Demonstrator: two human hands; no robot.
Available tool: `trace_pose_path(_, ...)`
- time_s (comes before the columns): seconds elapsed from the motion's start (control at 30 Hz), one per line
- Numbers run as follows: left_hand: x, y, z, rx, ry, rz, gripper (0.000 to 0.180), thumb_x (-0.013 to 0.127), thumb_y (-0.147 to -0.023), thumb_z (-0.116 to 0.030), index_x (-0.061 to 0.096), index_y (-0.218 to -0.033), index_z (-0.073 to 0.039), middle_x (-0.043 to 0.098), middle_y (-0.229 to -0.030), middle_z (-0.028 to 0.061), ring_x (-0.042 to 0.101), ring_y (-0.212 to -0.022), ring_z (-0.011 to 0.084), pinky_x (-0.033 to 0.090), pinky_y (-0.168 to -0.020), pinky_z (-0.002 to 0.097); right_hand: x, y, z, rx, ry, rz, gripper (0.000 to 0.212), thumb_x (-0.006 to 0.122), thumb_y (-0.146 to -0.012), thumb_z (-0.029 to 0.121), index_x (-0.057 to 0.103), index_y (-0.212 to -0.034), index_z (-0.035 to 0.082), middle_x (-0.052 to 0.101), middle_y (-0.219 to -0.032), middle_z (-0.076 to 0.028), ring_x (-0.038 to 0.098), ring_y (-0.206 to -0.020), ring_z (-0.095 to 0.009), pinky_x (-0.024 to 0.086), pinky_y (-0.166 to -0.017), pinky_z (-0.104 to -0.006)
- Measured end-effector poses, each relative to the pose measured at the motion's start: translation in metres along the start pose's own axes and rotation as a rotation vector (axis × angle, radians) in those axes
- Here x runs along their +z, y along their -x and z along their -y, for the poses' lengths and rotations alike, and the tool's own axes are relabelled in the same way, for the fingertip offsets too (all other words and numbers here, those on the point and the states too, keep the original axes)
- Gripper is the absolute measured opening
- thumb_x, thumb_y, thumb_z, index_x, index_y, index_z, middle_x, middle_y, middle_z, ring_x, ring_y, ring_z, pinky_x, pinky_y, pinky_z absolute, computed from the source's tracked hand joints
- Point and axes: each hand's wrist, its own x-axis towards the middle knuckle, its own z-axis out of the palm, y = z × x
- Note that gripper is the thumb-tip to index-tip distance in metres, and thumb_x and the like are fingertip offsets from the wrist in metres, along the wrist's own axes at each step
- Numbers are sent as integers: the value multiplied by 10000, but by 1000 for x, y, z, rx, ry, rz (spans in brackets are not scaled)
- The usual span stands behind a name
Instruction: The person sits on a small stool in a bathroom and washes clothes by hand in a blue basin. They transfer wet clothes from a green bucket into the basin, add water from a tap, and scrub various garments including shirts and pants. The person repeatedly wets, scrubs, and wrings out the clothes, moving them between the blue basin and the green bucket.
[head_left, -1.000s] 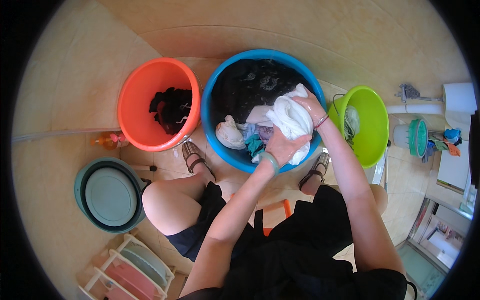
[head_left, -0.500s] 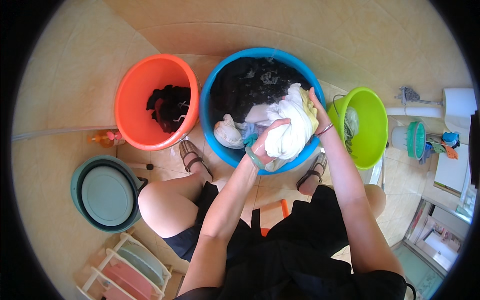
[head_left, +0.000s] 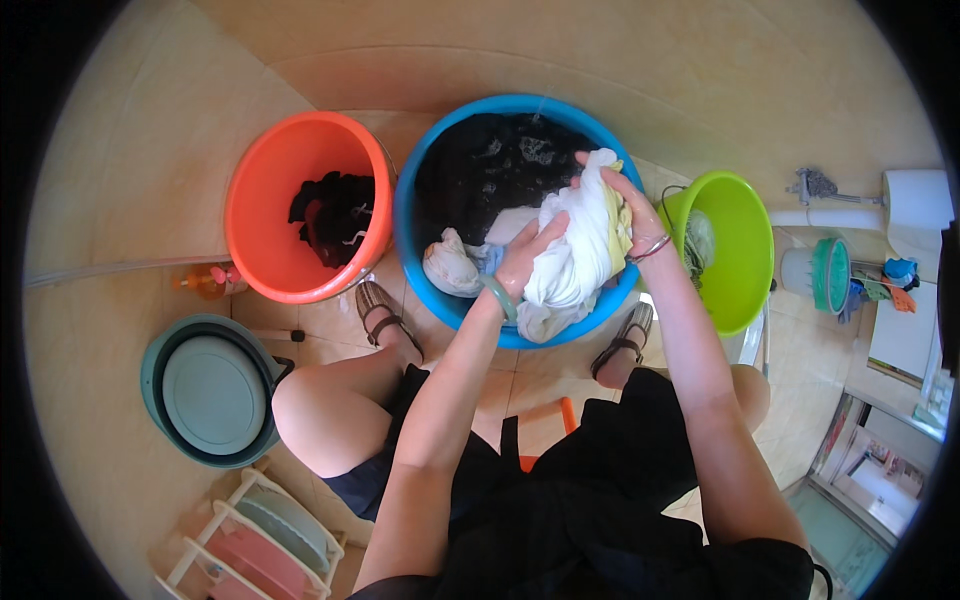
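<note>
A twisted bundle of white cloth [head_left: 566, 262] with a pale yellow part [head_left: 621, 228] is held over the right side of a large blue basin [head_left: 406, 215]. My left hand [head_left: 526, 258], a pale green bangle at its wrist, grips the bundle's left side. Around its upper right end curl the fingers of my right hand [head_left: 634, 207]. Dark water or dark cloth with some foam [head_left: 490, 165] fills the basin's far part. White and pale pieces, among them a wadded white cloth [head_left: 452, 264], lie at the near left. What lies under the bundle is hidden.
Left of the basin, an orange bucket [head_left: 262, 215] holds dark clothes [head_left: 335, 215]. To the right, a lime green bucket [head_left: 745, 265] holds light and striped cloth. Grey-green folding basins [head_left: 215, 390] and a white rack [head_left: 215, 515] stand at the left. Tiled walls enclose the far side.
My right fingers have bent over the bundle's upper end. My left hand has slid up its side, and the cloth looks more twisted and upright.
</note>
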Motion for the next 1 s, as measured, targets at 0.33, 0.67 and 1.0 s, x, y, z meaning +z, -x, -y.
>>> trace_pose_path(0.33, 1, 7, -30, 3, -510, 8, 605, 730, -825, -360, 539, -1236, 42, 620, -1122, 86, 595, -997, 135, 474, -872, 264, -15, 19, -1, 79, 49, 152, 590, 465, -956, 472, 424, -1369, 52, 507, -1320, -152, 505, -1215, -250, 402, -1035, -407)
trace_pose_path(0.67, -32, -15, -14, -55, -207, -103, 629, 542, -911, -524, 553, -1204, 32, 625, -1104, 81, 585, -1011, 130, 458, -875, 268, 0, 25, -9, 25, -40, -6, 368, 600, -919, 294, 536, -1193, 58, 612, -1126, -95, 613, -1021, -208, 493, -905, -353)
trace_pose_path(1.0, 30, 26, -34, -100, 537, 216, 687, 457, -892, -624, 410, -1400, -164, 445, -1416, 93, 453, -1272, 311, 348, -1007, 611, 48, 56, 14, -442, 45, -172, 455, 622, -889, 239, 503, -1267, 15, 589, -1146, -107, 586, -1053, -196, 483, -898, -340)
